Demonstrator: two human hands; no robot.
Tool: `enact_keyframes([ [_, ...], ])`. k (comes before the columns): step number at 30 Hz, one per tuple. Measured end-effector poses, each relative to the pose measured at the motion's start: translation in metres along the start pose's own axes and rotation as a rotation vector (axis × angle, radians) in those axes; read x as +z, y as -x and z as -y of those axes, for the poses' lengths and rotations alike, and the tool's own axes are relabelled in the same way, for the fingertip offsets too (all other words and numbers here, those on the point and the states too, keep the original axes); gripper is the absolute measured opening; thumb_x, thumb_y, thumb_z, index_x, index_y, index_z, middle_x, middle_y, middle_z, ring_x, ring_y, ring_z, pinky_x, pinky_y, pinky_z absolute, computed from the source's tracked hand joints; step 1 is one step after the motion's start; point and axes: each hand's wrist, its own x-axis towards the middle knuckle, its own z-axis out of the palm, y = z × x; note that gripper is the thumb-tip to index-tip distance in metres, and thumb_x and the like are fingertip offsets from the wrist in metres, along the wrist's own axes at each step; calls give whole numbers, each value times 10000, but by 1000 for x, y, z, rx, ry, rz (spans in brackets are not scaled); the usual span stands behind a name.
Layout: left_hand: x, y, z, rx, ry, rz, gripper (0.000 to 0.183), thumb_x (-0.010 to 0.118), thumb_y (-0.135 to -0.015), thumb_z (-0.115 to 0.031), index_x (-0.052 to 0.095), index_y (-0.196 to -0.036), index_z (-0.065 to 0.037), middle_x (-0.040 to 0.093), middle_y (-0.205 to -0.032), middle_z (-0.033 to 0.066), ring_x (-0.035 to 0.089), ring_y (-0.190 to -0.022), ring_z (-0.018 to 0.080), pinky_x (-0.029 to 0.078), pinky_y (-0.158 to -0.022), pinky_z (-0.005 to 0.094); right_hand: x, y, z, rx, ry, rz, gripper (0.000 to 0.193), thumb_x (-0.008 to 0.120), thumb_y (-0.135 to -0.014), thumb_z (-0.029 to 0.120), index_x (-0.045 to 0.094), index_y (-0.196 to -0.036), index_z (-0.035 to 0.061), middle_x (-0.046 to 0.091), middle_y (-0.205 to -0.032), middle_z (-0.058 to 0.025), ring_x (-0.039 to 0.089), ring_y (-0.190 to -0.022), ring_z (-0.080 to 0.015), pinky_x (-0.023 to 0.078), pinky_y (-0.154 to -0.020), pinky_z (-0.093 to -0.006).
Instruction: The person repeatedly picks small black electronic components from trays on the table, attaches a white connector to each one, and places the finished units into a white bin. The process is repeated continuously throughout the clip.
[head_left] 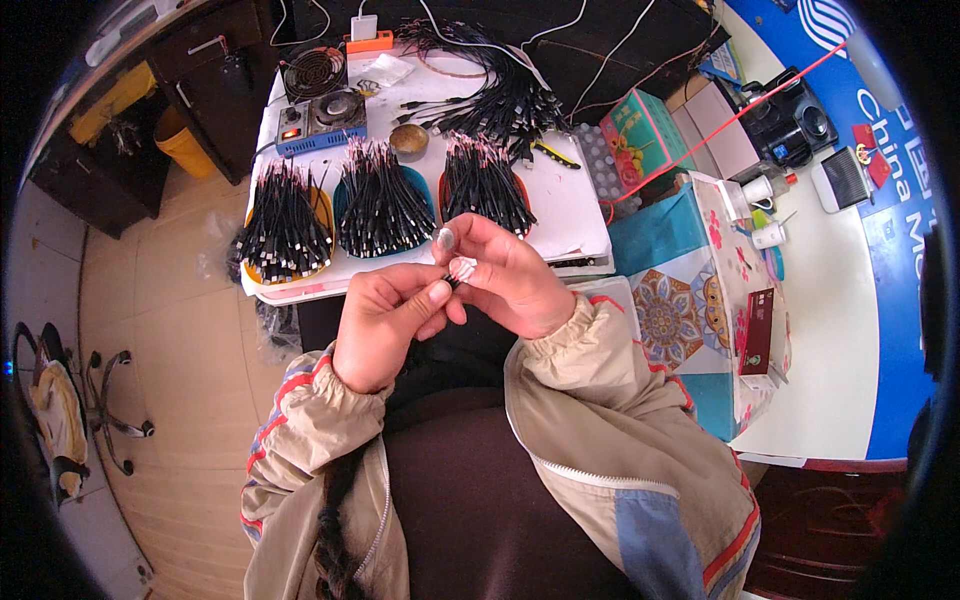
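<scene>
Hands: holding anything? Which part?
Both pinch one small white piece with a dark end: left hand at its lower dark end, right hand on the white part. What it is cannot be told.

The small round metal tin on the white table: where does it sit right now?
In the head view the small round tin sits mid-table on the white table, right of the blue hot plate, behind the gap between the middle and right cable trays.
</scene>
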Motion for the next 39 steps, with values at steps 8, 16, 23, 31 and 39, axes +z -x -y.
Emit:
enact_keyframes([
  [8,-4,-6,1,-38,-18,-19,147,539,-936,-49,632,-979,56,636,-742,80,443,-551,59,339,-495,187,-8,-7,-11,-45,-31,-36,290,590,-890,110,458,-1144,61,520,-1079,-33,552,-898,-129,481,-641,-267],
  [16,-8,-4,0,-144,45,1,137,550,-932,-48,642,-951,51,618,-706,56,432,-531,45,313,-473,180,-14,-7,-6,148,-216,100,280,614,-883,108,476,-1121,59,538,-1046,-25,577,-926,-142,490,-790,-270],
  [23,-11,-1,-1,-106,-115,-62,143,573,-931,-94,657,-948,20,598,-692,6,436,-558,21,321,-495,169,-18,-7,3,-87,364,-70,246,539,-953,272,512,-1039,44,517,-903,-6,506,-780,-91,424,-614,-216],
  [31,-11,-4,-2,-111,-150,-92,155,567,-935,-107,659,-946,18,587,-678,-6,431,-559,15,319,-493,168,-9,-6,0,-281,1008,-88,241,535,-958,206,554,-853,-10,530,-678,-21,476,-612,-83,404,-554,-261],
  [39,-12,10,-11,-79,-59,-105,158,579,-924,-92,657,-931,45,595,-671,28,412,-522,23,277,-460,169,-19,8,22,-312,725,-467,184,498,-970,175,550,-868,30,510,-739,24,443,-633,-38,353,-559,-176],
])
